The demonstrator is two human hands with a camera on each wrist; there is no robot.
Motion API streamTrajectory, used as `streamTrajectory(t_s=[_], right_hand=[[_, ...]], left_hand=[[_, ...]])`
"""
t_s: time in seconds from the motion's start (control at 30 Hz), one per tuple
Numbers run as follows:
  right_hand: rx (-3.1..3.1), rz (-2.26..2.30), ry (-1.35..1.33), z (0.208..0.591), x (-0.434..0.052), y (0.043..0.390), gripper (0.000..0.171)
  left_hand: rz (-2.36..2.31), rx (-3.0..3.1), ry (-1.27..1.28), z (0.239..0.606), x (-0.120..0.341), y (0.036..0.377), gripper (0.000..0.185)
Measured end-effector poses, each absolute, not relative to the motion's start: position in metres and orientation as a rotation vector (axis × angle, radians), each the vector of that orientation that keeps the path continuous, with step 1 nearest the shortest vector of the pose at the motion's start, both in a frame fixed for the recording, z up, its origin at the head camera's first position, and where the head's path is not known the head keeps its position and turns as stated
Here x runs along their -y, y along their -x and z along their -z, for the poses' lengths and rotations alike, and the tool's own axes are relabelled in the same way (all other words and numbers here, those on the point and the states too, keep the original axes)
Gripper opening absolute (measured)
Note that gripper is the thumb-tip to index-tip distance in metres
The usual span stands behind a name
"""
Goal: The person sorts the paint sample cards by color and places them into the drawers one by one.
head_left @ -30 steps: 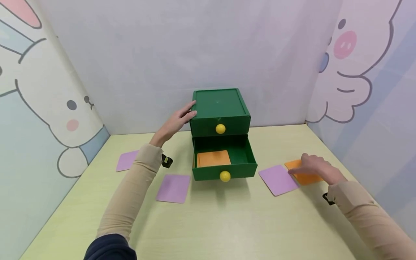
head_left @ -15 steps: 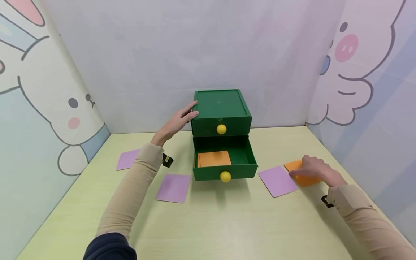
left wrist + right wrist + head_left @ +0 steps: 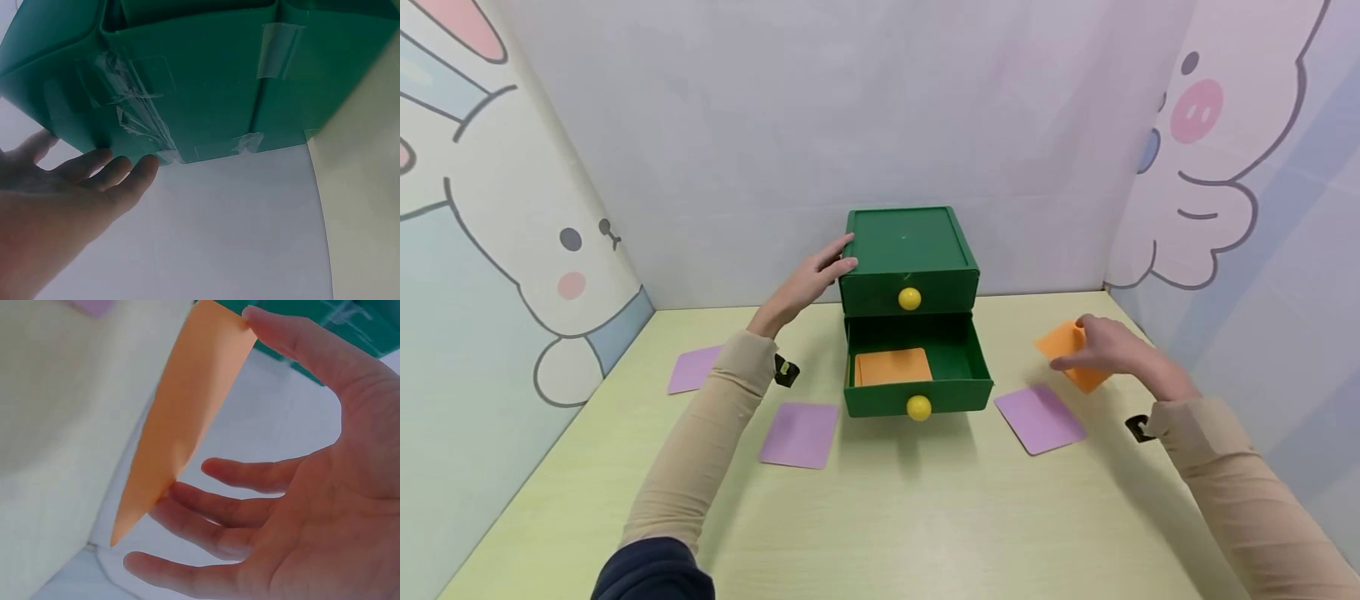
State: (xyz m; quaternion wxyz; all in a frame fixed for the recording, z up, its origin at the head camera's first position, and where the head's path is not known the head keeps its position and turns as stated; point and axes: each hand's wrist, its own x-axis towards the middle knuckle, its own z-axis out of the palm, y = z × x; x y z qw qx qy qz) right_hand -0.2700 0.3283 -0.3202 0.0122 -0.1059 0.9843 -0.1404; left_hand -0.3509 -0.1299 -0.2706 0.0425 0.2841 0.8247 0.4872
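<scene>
My right hand (image 3: 1108,346) holds an orange square card (image 3: 1060,340) above the table, over on the right. In the right wrist view the thumb is at one edge of that card (image 3: 187,394) and the fingertips meet the opposite edge, bending it slightly. My left hand (image 3: 805,285) rests at the upper left side of a green two-drawer cabinet (image 3: 906,237). Seen from the left wrist, its fingers (image 3: 134,181) are spread along the taped cabinet side. The lower drawer (image 3: 880,403) is pulled out, with orange cards (image 3: 895,367) lying inside on its left.
One purple card (image 3: 1040,419) lies right of the drawer. Another purple card (image 3: 799,435) is at the drawer's left front, and a third purple card (image 3: 695,369) lies farther left, partly behind the left forearm. Yellow knobs mark both drawers. Printed walls enclose the table.
My right hand has taken hold of the orange card on the right, lifted it off the table and moved it slightly away and leftward. The left hand and cabinet stay put.
</scene>
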Motion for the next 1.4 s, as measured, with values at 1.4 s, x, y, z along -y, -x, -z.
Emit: streamTrajectory(t_s=[1.4], right_hand=[[-2.836, 0.437, 1.122, 0.233, -0.183, 0.241, 0.07]], left_hand=[[-1.399, -2.429, -0.785, 0.244, 0.13, 0.337, 0.072]])
